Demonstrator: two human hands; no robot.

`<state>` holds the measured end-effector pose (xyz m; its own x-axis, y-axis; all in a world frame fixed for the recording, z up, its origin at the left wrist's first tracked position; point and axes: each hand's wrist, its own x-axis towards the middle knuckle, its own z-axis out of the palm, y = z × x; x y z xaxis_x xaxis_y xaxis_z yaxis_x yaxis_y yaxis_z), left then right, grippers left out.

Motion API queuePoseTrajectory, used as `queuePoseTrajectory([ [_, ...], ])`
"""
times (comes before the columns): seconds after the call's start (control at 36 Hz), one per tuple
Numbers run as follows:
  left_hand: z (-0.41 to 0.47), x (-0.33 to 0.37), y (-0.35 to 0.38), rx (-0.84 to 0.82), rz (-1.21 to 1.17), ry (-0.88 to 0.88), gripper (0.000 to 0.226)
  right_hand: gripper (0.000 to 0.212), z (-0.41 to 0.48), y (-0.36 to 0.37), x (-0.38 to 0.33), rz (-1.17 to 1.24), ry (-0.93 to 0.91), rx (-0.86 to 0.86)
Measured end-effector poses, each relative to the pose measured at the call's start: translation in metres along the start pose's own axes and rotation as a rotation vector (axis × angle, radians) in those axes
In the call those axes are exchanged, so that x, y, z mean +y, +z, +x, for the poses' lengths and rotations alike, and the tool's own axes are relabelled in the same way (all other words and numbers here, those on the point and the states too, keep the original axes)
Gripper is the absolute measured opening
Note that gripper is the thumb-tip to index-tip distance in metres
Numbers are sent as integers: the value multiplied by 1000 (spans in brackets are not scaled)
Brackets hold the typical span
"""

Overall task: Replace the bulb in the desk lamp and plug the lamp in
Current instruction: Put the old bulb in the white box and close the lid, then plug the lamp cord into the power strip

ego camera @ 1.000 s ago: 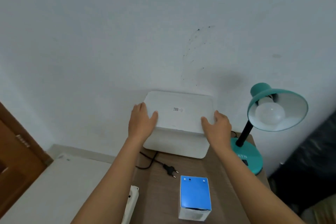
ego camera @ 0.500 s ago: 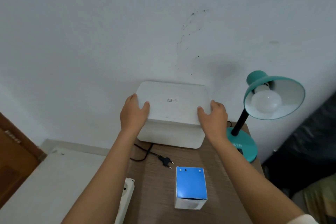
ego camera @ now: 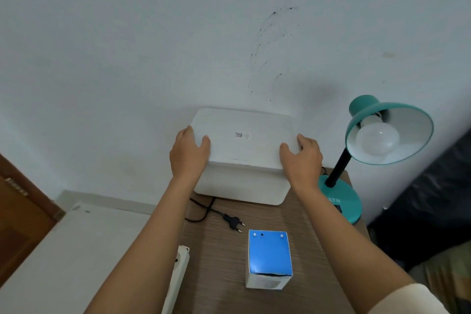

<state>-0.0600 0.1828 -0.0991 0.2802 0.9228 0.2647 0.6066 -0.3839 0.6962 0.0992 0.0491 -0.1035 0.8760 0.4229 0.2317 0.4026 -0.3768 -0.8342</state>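
My left hand (ego camera: 190, 153) and right hand (ego camera: 302, 160) clasp the white box (ego camera: 244, 150) at its 9 and 3 o'clock edges, thumbs on top; teal desk lamp (ego camera: 362, 107) at 3 o'clock of the box, plug (ego camera: 233, 222) at 6.

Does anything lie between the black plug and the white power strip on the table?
Nothing visible does. The black two-pin plug lies on the brown wooden table, and only bare wood separates it from the white plastic power strip at the left edge.

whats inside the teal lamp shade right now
A round white bulb sits inside the teal shade, facing the camera. Its narrow neck runs up into the shade's cap. The screw base and the socket are covered there, so they cannot be seen.
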Motion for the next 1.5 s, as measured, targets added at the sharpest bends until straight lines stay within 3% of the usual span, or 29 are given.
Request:
queuePoseTrajectory([
  [0.28, 3, 1, 1, 48, -5, -17, 28, 49, 2, 1, -1, 62, 32, 40],
  [0.53, 2, 4, 5, 84, -14, -34, 35, 45, 3, 5, 1, 99, 86, 75],
  [0.69, 4, -1, 1, 10, -86, -21, 29, 46, 4, -4, -1, 36, 74, -54],
  [0.81, 2, -9, -7, -58, -125, -6, 23, 16, 2, -14, -2, -73, 37, -138],
  [0.86, -5, -10, -14, -58, -127, -9, 23, 25, -3, -21, -6, -139, 1, -147],
  [0.92, -16, -10, -25, -60, -139, -16, 20, 10, -10, -29, -14, -170, -27, -190],
  [0.94, -24, -10, -31, -63, -152, -21, 18, 13, -17, -32, -18, -187, -61, -211],
  [0.97, -32, -10, -37, -72, -162, -26, 17, 28, -23, -34, -22, -197, -94, -227],
  [1.03, -50, -15, -48, -92, -154, -52, 29, 37, -41, -37, -32, -195, -146, -234],
  [1.14, -93, -37, -67, -131, -92, -101, 52, 27, -80, -25, -43, -163, -211, -296],
  [1.25, -142, -67, -73, -240, -6, -124, 60, 18, -120, 3, -44, -124, -159, -439],
  [1.36, -183, -92, -74, -312, 36, -151, 59, 23, -149, 36, -39, -143, -81, -550],
  [1.5, -209, -122, -71, -351, -6, -165, 52, 28, -169, 68, -21, -132, 20, -510],
])
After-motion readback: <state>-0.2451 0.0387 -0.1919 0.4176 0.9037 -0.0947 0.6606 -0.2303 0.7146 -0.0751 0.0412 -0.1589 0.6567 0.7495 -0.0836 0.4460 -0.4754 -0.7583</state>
